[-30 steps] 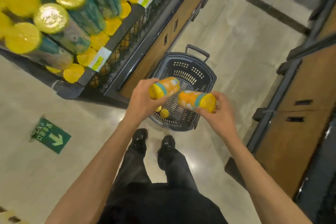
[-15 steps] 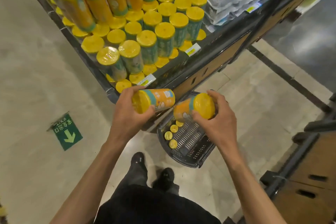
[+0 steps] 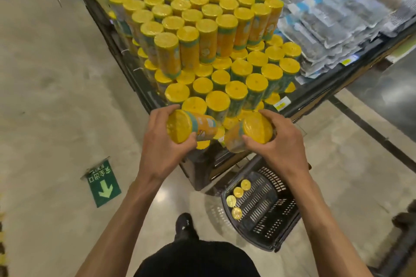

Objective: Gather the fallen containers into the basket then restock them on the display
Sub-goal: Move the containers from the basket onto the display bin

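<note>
Hands near the middle of a downward view, each holding one yellow-lidded container just in front of a shop display. The left hand [image 3: 162, 144] is curled round the left container [image 3: 193, 127], thumb beneath and fingers over the top. The right hand [image 3: 280, 145] grips the right container [image 3: 247, 132] the same way, at its lid end. Neither hand is free.

Both containers lie nearly on their sides. Each lid faces back toward the person. The two bases point inward toward each other, close but apart, in the gap between the hands. The containers on the display [image 3: 319, 96] stand upright with lids up, so each held one would probably need tipping upright before it is set down.

The display lies straight ahead of both hands. Its low front rows [image 3: 217, 101] begin just beyond the fingertips, and a taller stack [image 3: 191, 42] rises behind them. The left hand is by the front corner, the right hand further along the front edge. Both look about equally near. Which open spot is meant cannot be told.

The basket [image 3: 283, 225] stands on the floor [image 3: 56, 96] below the right forearm, near a shoe [image 3: 183, 225]. Four more containers [image 3: 238, 192] stand along its left side, only their lids showing, so restocking seems to be under way with several left.
</note>
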Demonstrator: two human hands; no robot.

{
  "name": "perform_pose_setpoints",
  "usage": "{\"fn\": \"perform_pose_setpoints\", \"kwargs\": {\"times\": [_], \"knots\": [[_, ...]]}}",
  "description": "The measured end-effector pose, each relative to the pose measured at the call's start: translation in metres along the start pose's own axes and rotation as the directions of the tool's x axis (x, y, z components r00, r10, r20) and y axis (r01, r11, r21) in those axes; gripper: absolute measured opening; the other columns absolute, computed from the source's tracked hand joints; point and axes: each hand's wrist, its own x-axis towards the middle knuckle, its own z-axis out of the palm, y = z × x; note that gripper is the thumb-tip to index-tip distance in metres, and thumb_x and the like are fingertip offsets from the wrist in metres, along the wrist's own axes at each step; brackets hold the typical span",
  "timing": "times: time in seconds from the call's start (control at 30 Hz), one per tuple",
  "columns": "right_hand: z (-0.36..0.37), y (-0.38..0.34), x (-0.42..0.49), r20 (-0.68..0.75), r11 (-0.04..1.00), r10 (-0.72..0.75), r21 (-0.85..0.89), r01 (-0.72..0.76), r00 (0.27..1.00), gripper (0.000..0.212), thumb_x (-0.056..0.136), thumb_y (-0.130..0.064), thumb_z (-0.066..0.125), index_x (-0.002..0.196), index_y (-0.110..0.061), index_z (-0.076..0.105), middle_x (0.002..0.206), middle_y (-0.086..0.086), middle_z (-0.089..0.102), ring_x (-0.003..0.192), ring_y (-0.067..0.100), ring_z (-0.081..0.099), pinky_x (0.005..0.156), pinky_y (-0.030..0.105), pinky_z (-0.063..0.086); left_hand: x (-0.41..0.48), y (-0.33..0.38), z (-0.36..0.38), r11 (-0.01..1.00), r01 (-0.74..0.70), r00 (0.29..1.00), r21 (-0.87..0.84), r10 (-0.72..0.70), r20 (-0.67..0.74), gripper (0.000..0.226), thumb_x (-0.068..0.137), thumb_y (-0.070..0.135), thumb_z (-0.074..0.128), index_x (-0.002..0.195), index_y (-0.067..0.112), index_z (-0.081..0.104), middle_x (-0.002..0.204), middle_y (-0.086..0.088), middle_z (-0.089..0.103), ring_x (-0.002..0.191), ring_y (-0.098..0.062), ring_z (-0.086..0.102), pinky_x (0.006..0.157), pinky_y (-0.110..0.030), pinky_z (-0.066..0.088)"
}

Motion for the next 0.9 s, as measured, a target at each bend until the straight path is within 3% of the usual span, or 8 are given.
{"fn": "perform_pose_setpoints", "kwargs": {"times": [0.1,0.3,0.5,0.73,0.9], "knots": [[0.01,-0.02,0.022,-0.006,1.0,-0.002,0.004,0.002,1.0,0.078,0.066,-0.065,0.069,0.133,-0.026,0.055,0.124,-0.005,0.061,0.112,0.015,0.053,0.087,0.027,0.043,0.024,-0.012,-0.013,0.999,-0.036,0.999,0.002,0.036,0.012,0.068,0.072,0.034,0.076,0.134,0.02,0.052,0.124,0.001,0.052,0.111,-0.008,0.049,0.091,-0.025,0.046],[0.027,-0.048,0.061,0.013,1.0,-0.022,0.011,0.022,1.0,0.075,0.072,-0.05,0.08,0.137,-0.024,0.053,0.13,-0.002,0.057,0.119,0.017,0.05,0.094,0.036,0.046,0.059,-0.028,-0.026,0.998,-0.058,0.998,0.016,0.058,-0.014,0.069,0.075,0.036,0.078,0.137,0.019,0.052,0.127,0.002,0.053,0.114,-0.007,0.049,0.094,-0.022,0.044],[0.036,-0.061,0.112,0.053,0.997,-0.079,-0.011,0.08,0.995,0.076,0.073,-0.051,0.08,0.138,-0.023,0.053,0.128,0.0,0.057,0.119,0.02,0.05,0.093,0.034,0.044,0.095,-0.037,-0.023,0.998,-0.063,0.996,0.021,0.064,-0.054,0.069,0.074,0.033,0.081,0.135,0.017,0.054,0.128,0.001,0.054,0.116,-0.011,0.051,0.097,-0.033,0.048],[0.04,-0.063,0.183,0.177,0.98,-0.185,-0.041,0.195,0.967,0.074,0.073,-0.05,0.081,0.136,-0.022,0.054,0.13,-0.001,0.059,0.119,0.018,0.05,0.086,0.025,0.038,0.142,-0.034,-0.005,0.997,-0.057,0.995,0.053,0.061,-0.084,0.069,0.073,0.038,0.079,0.134,0.018,0.055,0.125,0.002,0.05,0.115,-0.003,0.046,0.097,-0.019,0.04],[0.049,-0.063,0.221,0.26,0.948,-0.271,-0.098,0.304,0.927,0.075,0.071,-0.05,0.081,0.134,-0.019,0.056,0.129,0.0,0.062,0.116,0.022,0.053,0.087,0.03,0.041,0.164,-0.031,0.011,0.993,-0.052,0.995,0.102,0.06,-0.082,0.075,0.073,0.035,0.081,0.139,0.016,0.05,0.129,-0.001,0.05,0.12,-0.01,0.047,0.096,-0.014,0.034]]}}
